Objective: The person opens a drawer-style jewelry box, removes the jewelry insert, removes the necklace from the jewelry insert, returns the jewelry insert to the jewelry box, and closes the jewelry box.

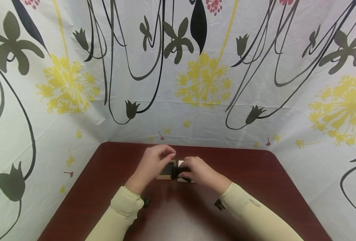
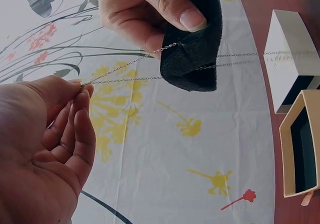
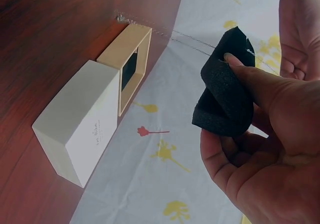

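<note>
Between thumb and fingertips, my left hand (image 1: 153,163) pinches a thin silver chain (image 2: 127,78). Two strands run from the pinch to a black foam pad (image 3: 227,96), which my right hand (image 1: 202,171) grips with the thumb on its face. The pad is bent over on itself, and the chain passes at its slits. Beyond the pad, more chain hangs down past the boxes, its far part blurred in the left wrist view. In the head view the right fingers hide most of the pad.
On the dark red table (image 1: 241,167), a tan open box (image 3: 125,41) with a black inside stands beside a white box (image 3: 77,109) with small print. Both lie below the hands. A patterned cloth (image 1: 171,127) rises behind the table and at both sides.
</note>
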The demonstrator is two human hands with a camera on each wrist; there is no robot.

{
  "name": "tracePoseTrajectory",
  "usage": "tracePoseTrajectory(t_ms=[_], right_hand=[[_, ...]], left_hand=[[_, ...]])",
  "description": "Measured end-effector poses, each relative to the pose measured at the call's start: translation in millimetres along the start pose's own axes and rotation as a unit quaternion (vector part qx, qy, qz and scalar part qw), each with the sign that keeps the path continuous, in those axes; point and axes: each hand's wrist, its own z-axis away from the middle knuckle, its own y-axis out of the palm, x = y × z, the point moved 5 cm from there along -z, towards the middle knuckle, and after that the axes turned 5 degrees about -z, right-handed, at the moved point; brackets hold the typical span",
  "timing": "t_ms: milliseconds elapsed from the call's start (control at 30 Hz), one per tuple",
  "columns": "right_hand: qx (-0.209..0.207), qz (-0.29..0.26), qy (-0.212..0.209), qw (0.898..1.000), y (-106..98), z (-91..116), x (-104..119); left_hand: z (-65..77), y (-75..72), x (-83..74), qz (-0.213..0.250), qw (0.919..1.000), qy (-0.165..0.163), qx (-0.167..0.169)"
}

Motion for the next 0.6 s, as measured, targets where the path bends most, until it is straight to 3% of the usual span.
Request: tracePoseTrajectory(t_ms=[600], right_hand=[[-0.001,-0.004,0.013,1.0,2.5,0.7,-3.5]], left_hand=[[-0.4,-0.8,0.5,-0.005,1.0,0.007,-0.003]])
